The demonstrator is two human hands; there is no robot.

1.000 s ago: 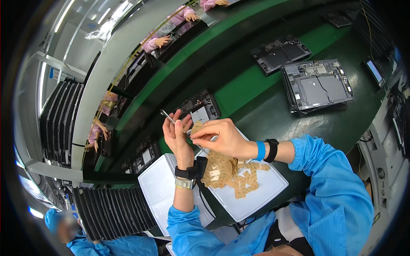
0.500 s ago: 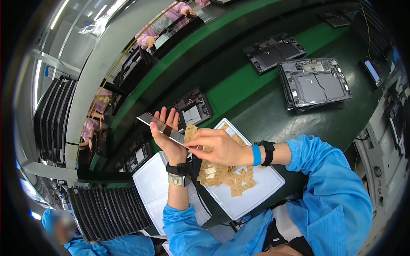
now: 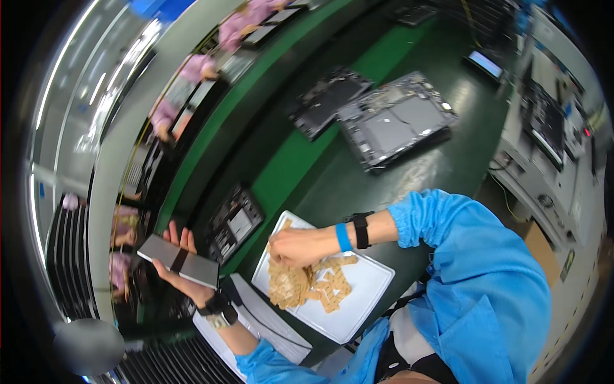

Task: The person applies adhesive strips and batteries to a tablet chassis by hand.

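Note:
My left hand (image 3: 195,292) is closed on a thin grey rectangular panel (image 3: 200,269) with a dark strip across it. The panel lies tilted over the palm, thumb along its near edge and fingertips showing past the far one. To its right, my right hand (image 3: 300,246) is over a white tray (image 3: 368,307), its fingers bent together and pointing down. Whatever they pinch is hidden. Under and beside that hand lies a heap of tan paper backing scraps (image 3: 286,289) with printed marks and cut-outs.
Opened laptop bases lie on the green bench: a silver-edged one (image 3: 400,121), a dark one (image 3: 329,99) touching it, and another (image 3: 236,221) beyond my hands. A white tray (image 3: 272,329) sits below my left wrist. Black panels (image 3: 169,361) stand in a row, lower left. Pink-sleeved people work across.
My hands have parted. The left has carried the panel left and down; the right has left the panel's edge and is over the scraps. The whole view has turned.

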